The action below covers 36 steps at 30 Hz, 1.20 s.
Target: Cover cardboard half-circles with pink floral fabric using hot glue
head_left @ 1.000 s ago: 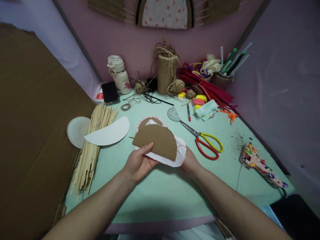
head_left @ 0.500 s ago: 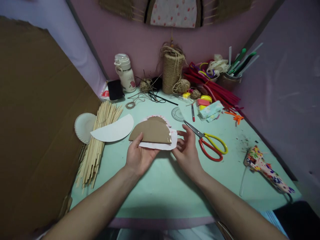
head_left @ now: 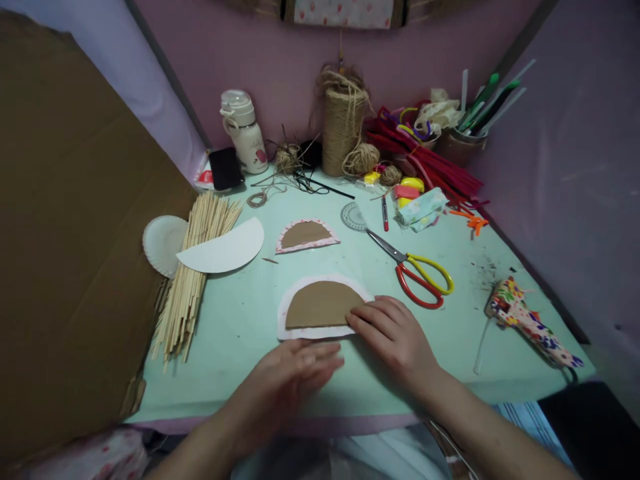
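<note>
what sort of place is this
Probably a small craft workspace: scissors lie open near a cut cardboard half-circle under the right hand's fingertips, and a large spool of twine stands behind.

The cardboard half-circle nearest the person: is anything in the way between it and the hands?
Nothing visible blocks the way. The right hand has its fingers on the cardboard, over its right corner. The left hand is near the straight edge, with only the rim of the white backing between.
</note>
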Each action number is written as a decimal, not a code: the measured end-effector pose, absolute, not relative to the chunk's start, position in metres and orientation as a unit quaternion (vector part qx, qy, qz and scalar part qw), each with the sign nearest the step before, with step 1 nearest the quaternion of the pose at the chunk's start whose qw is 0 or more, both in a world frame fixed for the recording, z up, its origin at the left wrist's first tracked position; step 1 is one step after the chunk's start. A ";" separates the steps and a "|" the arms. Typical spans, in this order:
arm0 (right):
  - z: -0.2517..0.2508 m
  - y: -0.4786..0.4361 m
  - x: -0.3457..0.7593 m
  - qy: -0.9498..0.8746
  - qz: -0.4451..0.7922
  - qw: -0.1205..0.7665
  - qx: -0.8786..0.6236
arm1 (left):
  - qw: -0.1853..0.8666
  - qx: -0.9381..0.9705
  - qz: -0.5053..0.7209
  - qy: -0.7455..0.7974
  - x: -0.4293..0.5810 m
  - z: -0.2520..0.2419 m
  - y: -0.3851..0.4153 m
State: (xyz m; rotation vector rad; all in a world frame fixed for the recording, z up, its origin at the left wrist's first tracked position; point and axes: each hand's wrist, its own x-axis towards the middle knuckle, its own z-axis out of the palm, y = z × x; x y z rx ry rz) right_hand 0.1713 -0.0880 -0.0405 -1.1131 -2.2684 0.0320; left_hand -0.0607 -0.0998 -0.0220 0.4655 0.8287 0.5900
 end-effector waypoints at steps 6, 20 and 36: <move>-0.055 -0.111 0.175 -0.843 0.030 0.303 -0.443 | 0.349 0.761 0.252 0.485 -0.082 -0.026 -0.115; -0.046 -0.108 0.164 -0.768 0.141 0.316 -0.539 | 0.190 0.860 0.168 0.444 -0.061 -0.033 -0.072; -0.043 -0.097 0.165 -0.685 0.259 0.296 -0.613 | 0.321 0.793 0.144 0.498 -0.055 -0.027 -0.057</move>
